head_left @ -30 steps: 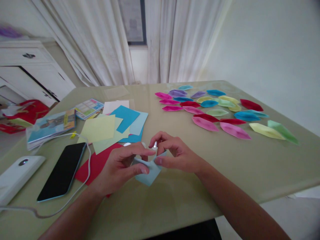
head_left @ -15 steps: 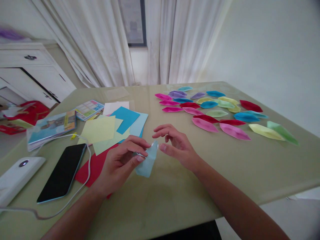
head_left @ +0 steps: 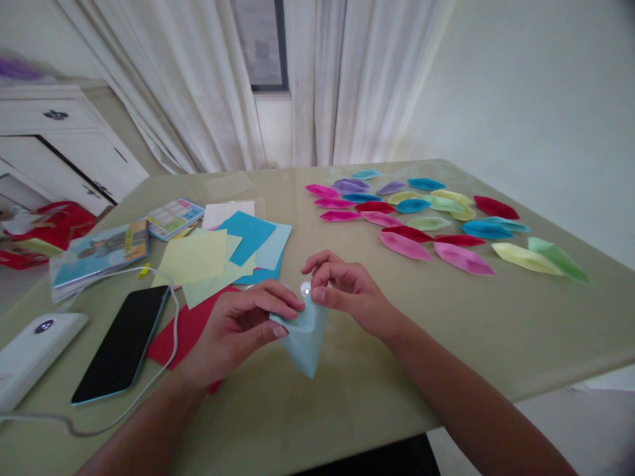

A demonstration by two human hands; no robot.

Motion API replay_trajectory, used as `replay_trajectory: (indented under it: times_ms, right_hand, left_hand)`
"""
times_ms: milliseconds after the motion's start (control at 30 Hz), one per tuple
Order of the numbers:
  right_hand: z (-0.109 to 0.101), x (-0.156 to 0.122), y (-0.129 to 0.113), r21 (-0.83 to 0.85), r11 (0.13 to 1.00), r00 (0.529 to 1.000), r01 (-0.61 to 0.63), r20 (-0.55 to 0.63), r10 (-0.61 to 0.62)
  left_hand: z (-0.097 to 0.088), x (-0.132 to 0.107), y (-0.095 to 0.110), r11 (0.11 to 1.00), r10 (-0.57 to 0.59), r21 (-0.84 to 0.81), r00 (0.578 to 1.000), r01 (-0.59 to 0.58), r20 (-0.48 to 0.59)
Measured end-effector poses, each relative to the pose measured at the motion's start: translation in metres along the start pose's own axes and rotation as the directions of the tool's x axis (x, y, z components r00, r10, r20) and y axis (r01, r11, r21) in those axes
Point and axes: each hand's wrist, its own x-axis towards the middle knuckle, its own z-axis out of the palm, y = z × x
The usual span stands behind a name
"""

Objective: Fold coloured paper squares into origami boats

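Both hands hold a small folded piece of light blue paper [head_left: 306, 344] just above the olive table [head_left: 446, 330]. My left hand [head_left: 243, 327] pinches its left upper edge between thumb and fingers. My right hand [head_left: 344, 291] pinches its upper right corner with thumb and forefinger. The paper's point hangs down toward the table. A red sheet [head_left: 186, 327] lies partly under my left wrist.
Several folded paper boats [head_left: 421, 221] in pink, red, blue, yellow, green and purple lie at the back right. A pile of coloured sheets [head_left: 228, 251], a black phone [head_left: 124, 344] with a white cable, a white device [head_left: 30, 350] and booklets [head_left: 99, 248] sit at the left.
My right hand let go of the paper, then closed on its upper corner again. The folded paper has been turned so its point hangs downward.
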Motion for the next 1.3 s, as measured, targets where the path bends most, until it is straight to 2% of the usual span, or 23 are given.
replay_trajectory:
  times_ms: [167,300,500,667,767,900,1100,1300]
  right_hand:
    - [-0.002,-0.001,0.005,0.087,0.996,1.000,-0.008,0.018,0.006]
    - [-0.002,-0.001,0.003,0.151,0.988,0.999,-0.042,0.016,0.040]
    - [0.000,-0.001,0.001,0.166,0.985,0.999,-0.039,0.029,0.034]
    - [0.002,-0.002,0.001,0.149,0.987,0.997,-0.060,0.049,0.053]
    - [0.003,-0.002,0.001,0.148,0.986,0.995,-0.079,0.070,0.069]
    - [0.004,-0.002,0.000,0.162,0.983,0.993,-0.092,0.091,0.078]
    - [0.007,-0.002,0.001,0.187,0.976,0.988,-0.116,0.124,0.094]
    - [0.007,-0.002,0.002,0.216,0.971,0.988,-0.103,0.132,0.076]
  left_hand:
    - [-0.004,-0.001,-0.003,1.000,-0.018,0.004,1.000,0.018,-0.007]
    - [-0.002,-0.001,-0.003,0.998,-0.052,-0.027,0.998,0.053,0.039]
    - [0.005,0.001,0.000,0.985,-0.116,-0.112,0.988,0.128,0.106]
    - [0.007,0.004,0.004,0.985,-0.134,-0.086,0.978,0.149,0.161]
    - [0.008,0.004,0.002,0.987,-0.124,-0.081,0.982,0.136,0.141]
    - [0.011,0.003,-0.002,0.968,-0.152,-0.189,0.984,0.167,0.093]
    - [0.015,-0.002,-0.003,0.936,-0.243,-0.235,0.963,0.264,0.114]
    - [0.017,-0.002,-0.006,0.922,-0.253,-0.274,0.962,0.273,0.104]
